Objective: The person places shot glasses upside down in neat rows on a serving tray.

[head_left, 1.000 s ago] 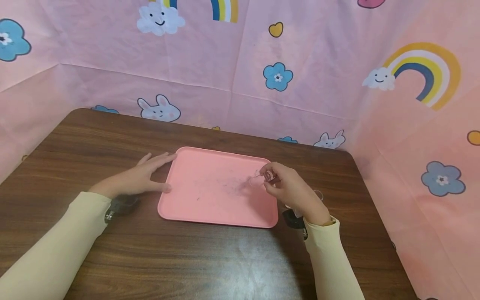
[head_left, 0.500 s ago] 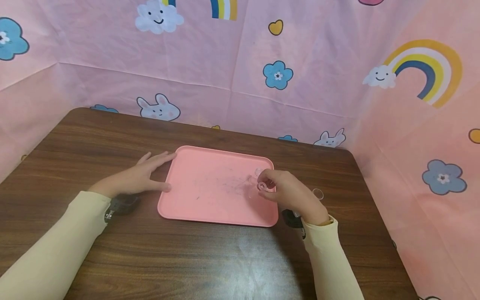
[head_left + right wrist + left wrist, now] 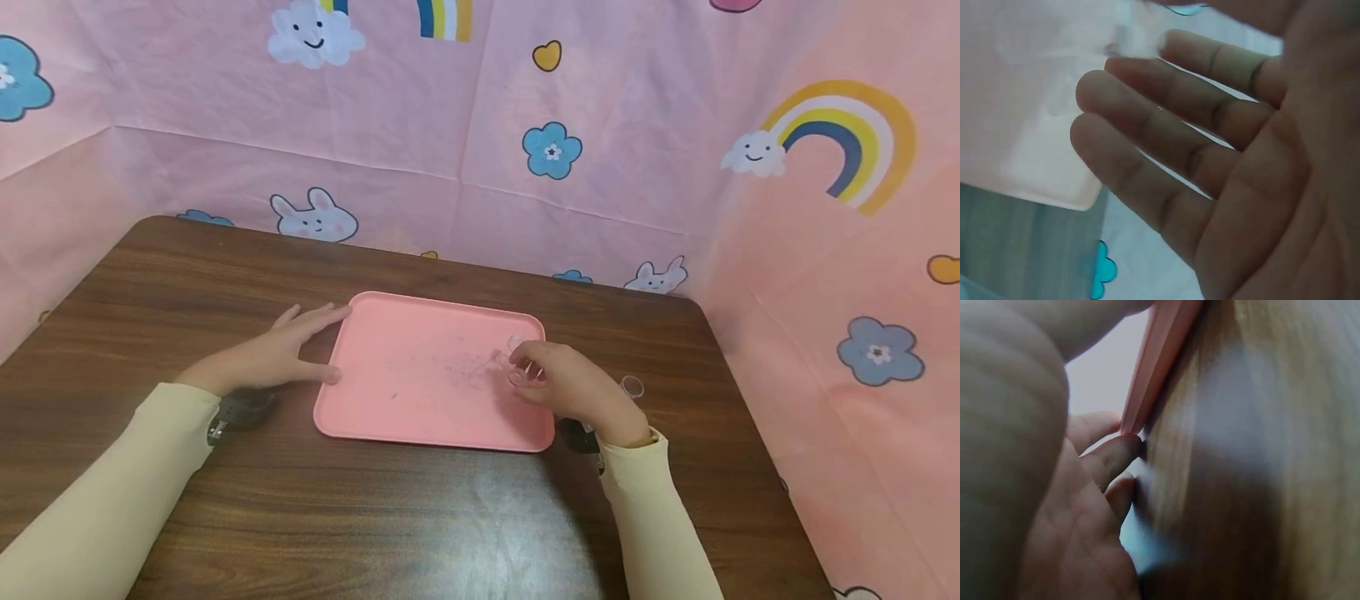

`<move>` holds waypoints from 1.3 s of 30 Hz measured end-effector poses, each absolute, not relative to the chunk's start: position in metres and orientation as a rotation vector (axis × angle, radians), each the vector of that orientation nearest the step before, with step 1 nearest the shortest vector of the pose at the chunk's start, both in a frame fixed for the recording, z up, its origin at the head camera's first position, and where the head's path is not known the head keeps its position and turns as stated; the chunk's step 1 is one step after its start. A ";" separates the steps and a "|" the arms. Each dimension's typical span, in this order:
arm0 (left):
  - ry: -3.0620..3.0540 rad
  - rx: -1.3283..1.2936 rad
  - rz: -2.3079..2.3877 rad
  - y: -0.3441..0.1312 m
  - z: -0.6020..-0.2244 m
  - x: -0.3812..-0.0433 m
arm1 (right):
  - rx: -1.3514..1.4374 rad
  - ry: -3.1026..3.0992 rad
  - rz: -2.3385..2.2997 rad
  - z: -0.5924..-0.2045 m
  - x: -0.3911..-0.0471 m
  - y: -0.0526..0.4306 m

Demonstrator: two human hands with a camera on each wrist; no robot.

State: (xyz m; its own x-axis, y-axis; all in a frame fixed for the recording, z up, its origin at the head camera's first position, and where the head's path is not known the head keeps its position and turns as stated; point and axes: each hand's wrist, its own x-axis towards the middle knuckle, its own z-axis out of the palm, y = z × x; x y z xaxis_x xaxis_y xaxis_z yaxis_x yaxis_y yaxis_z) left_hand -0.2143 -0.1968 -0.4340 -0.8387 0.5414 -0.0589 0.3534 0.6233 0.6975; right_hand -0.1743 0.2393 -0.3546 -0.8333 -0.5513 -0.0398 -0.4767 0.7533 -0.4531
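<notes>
On the brown table lies a pink tray (image 3: 420, 417) with faint dark marks on its surface. My left hand (image 3: 266, 357) touches its left edge, fingers and thumb stretched out; the left wrist view shows fingertips against the tray's side. Over the tray's right part, my right hand (image 3: 577, 385) pinches a small clear piece with a round rim (image 3: 517, 377) between thumb and index finger. That piece is blurred in the right wrist view, its exact kind unclear. Another clear, see-through thing (image 3: 515, 342) shows just behind the right fingers, its outline hard to make out.
A clear round rim (image 3: 632, 387) stands on the table (image 3: 420, 517) beyond my right wrist, the rest of it hidden by the arm. A patterned pink cloth (image 3: 405, 125) hangs behind the table and along its sides.
My right hand has moved slightly left and toward me, lower over the tray, with the clear piece in its fingers. The left hand and tray stay put.
</notes>
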 end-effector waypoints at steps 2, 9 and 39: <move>2.578 0.725 1.029 -0.196 -0.434 -0.215 | -0.796 2.782 -0.711 -0.347 -0.172 0.245; 2.580 0.725 1.035 -0.196 -0.433 -0.214 | -0.646 2.889 -0.801 -0.306 -0.163 0.292; 2.575 0.696 1.047 -0.198 -0.434 -0.214 | -0.513 2.771 -0.721 -0.356 -0.165 0.389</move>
State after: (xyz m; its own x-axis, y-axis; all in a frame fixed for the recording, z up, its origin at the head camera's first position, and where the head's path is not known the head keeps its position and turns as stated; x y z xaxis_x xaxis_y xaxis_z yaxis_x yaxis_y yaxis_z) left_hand -0.2143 -0.1983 -0.4336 -0.8463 0.5280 -0.0712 0.3285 0.6224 0.7104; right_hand -0.1651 0.3893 -0.3556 -0.9116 -0.3888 -0.1333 -0.2746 0.8175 -0.5063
